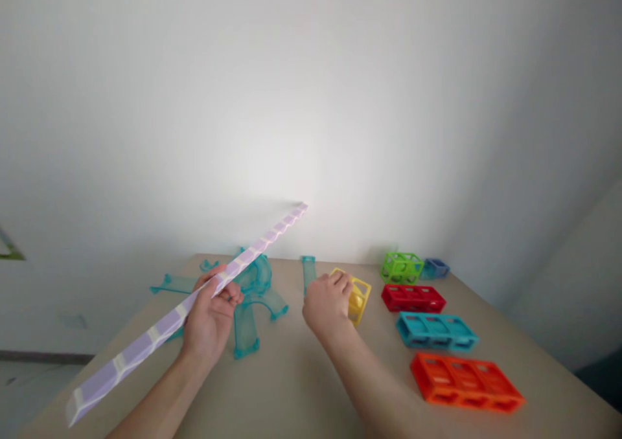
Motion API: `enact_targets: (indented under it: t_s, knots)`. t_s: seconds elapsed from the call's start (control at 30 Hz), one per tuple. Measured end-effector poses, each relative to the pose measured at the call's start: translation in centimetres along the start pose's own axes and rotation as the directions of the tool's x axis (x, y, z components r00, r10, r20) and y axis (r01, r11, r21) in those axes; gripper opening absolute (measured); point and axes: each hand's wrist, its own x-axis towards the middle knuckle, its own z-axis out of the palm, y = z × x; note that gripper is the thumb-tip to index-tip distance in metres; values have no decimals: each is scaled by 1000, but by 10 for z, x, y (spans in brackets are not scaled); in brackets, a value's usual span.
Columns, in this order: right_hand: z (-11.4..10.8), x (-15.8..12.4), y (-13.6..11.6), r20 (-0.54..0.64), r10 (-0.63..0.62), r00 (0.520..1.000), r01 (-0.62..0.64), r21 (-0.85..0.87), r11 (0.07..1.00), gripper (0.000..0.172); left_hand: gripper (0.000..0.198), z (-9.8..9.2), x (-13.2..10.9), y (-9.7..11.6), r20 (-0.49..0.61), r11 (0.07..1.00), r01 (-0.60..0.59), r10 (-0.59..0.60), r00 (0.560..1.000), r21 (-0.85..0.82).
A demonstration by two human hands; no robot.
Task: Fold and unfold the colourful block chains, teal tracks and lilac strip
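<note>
My left hand [212, 313] is closed around a long, thin lilac strip with pale cross bands [170, 322]. The strip slants from the near left up toward the wall, held above the table. My right hand [329, 302] is closed at a yellow open-frame block [358, 298], its fingers over the block's left side. The fingertips are partly hidden, but they appear to grip its frame. Behind and beside my left hand lie several translucent teal track pieces [247, 335], some curved and some straight. Another straight teal piece [309, 270] lies behind my right hand.
On the right, open-frame blocks stand in a row: orange [466, 382], teal [437, 331], red [413, 298], green [402, 268] and blue [436, 268]. The tan table [291, 387] reaches back to a pale wall [311, 102].
</note>
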Motion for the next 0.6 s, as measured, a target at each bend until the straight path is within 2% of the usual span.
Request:
enact_targets:
  t_s: [0.07, 0.17, 0.37, 0.6]
  knots:
    - [5, 7, 18, -123, 95, 988, -107, -101, 989, 42, 14, -1, 0, -1, 12, 1000, 4, -4, 1000, -6]
    - [6, 18, 45, -218, 98, 971, -149, -232, 961, 44, 10, -4, 0, -3, -5, 1000, 10, -9, 1000, 23]
    - [-2, 25, 87, -280, 34, 959, -142, -374, 917, 44, 10, -6, 0, -7, 13, 998, 21, -22, 1000, 64]
    - [1, 32, 102, -321, -23, 947, -121, -423, 898, 39, 9, -4, -2, -4, 10, 999, 5, -6, 1000, 50]
